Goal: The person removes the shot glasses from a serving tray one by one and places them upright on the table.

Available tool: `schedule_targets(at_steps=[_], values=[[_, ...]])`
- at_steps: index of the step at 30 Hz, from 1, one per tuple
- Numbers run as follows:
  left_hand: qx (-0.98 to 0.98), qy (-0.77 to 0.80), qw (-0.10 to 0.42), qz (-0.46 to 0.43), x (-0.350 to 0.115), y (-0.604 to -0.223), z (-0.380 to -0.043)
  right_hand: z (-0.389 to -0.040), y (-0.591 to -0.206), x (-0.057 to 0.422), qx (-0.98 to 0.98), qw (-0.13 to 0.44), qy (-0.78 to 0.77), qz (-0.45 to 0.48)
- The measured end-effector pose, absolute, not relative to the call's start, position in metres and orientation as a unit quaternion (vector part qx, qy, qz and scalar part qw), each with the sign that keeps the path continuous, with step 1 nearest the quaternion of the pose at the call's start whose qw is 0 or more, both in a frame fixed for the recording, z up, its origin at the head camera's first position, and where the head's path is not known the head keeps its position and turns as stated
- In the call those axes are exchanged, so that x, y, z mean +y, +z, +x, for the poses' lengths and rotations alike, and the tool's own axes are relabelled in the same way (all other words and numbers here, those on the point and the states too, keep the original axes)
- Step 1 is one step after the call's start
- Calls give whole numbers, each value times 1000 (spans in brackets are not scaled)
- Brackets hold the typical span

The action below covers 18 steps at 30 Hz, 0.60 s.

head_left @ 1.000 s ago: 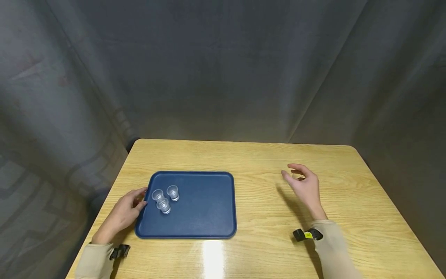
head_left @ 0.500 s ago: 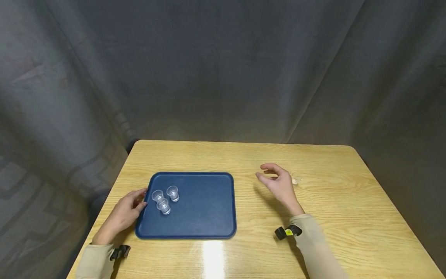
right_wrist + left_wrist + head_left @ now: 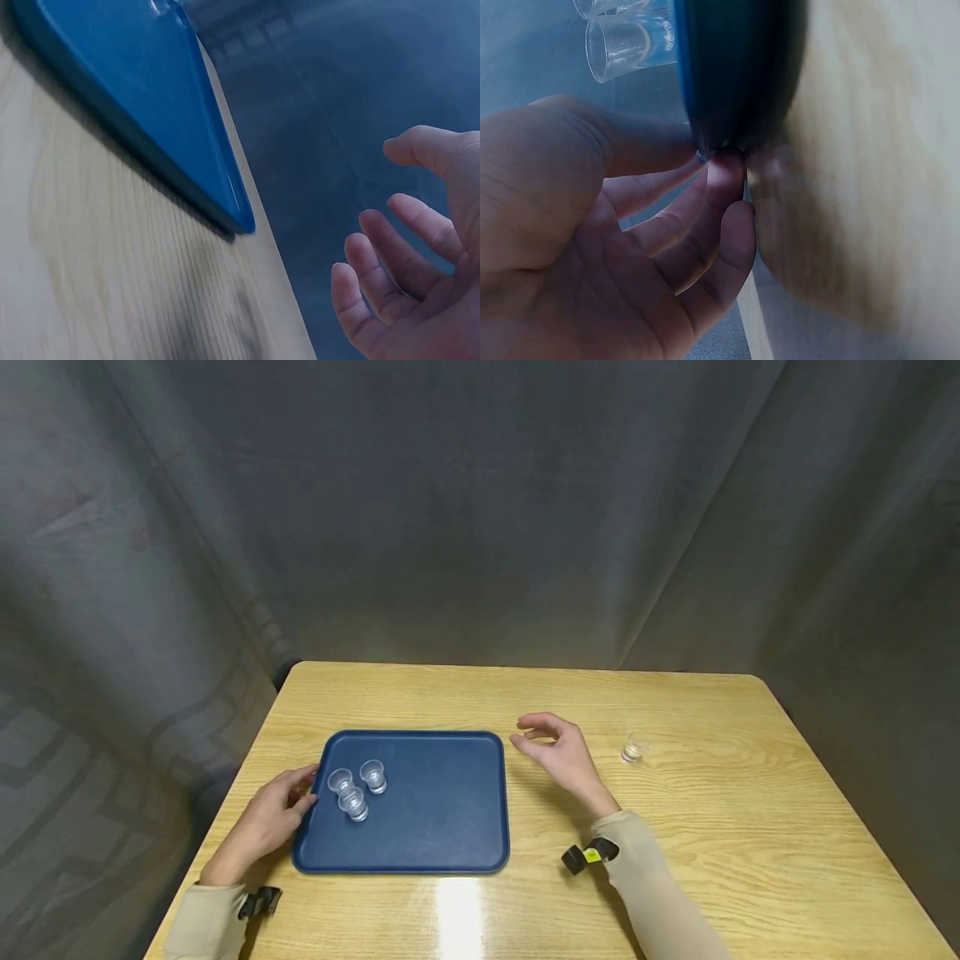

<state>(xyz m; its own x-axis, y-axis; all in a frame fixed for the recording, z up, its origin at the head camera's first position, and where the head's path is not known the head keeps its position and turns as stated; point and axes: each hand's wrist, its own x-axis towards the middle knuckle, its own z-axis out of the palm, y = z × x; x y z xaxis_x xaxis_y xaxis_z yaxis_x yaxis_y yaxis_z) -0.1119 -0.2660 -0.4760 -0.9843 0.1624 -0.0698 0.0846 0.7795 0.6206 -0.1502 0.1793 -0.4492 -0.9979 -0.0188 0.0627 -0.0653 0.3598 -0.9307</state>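
My left hand (image 3: 266, 814) is at the left rim of a blue tray (image 3: 442, 810). In the left wrist view, the thumb lies on the rim (image 3: 682, 82) and fingertips reach under it, pinching the edge. Three small clear shot glasses stand on the tray's left part: one glass (image 3: 373, 777) a little apart, another glass (image 3: 340, 779) close to a third glass (image 3: 353, 806). My right hand (image 3: 558, 756) hovers just right of the tray, fingers loosely bent, thumb apart, holding nothing. Behind it, a shot glass (image 3: 633, 747) stands on the table.
The wooden table (image 3: 750, 827) extends right of the tray and in front of it. A grey curtain (image 3: 480, 527) hangs behind the table and along both sides.
My right hand has moved left from the lone shot glass toward the tray, uncovering that glass. My left hand, the tray and the glasses on it have stayed put.
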Motion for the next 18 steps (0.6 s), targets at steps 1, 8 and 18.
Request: schedule_targets(at_steps=[1,8,18], values=[[942,325,60,65,-266,-476,-112,-150,-449,175,-822,18,568,29],[942,323,59,65,-266,-475,-112,-150,-451,147,-823,-10,565,55],[943,321,61,63,-267,-475,-110,-145,-454,109,-830,-46,549,89]])
